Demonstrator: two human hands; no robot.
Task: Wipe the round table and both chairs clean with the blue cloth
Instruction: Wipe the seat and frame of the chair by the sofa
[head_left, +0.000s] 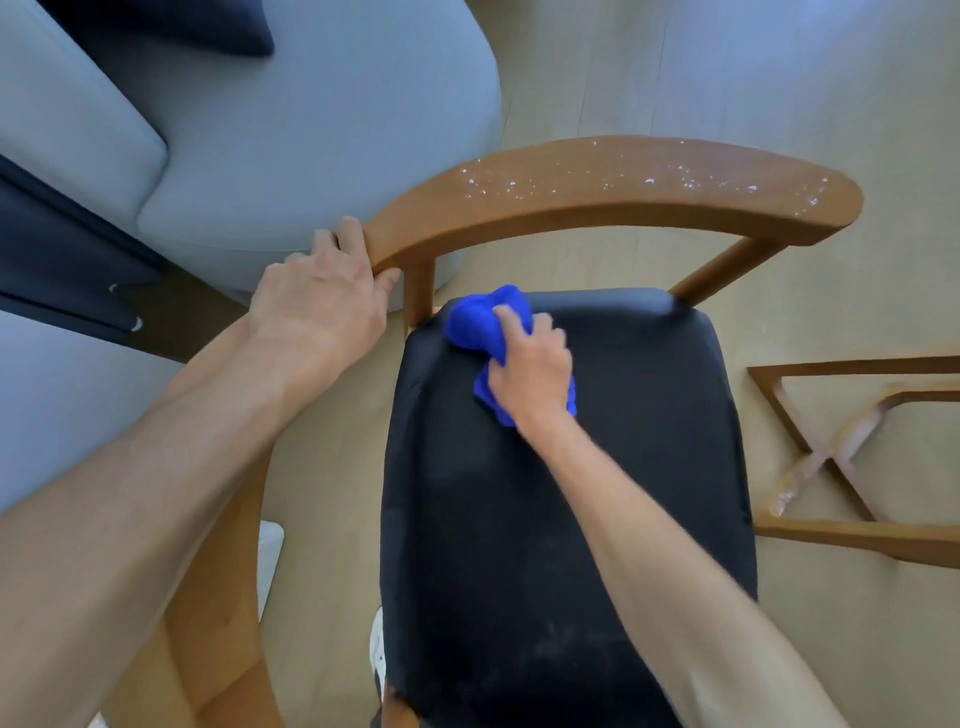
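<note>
Head view: blue cloth (488, 322), no legible writing.

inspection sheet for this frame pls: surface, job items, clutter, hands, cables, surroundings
Surface: black chair seat, faint dusty marks near the front.
Job's things: blue cloth bunched on the seat's back left corner; wooden backrest speckled with white flecks; round table not in view.
Clutter: nothing seen.
Hands: left hand grips the backrest's left end; right hand holds the cloth against the seat.
Cables: nothing seen.
Surroundings: grey sofa behind left, wooden frame at right, light wood floor.
</note>
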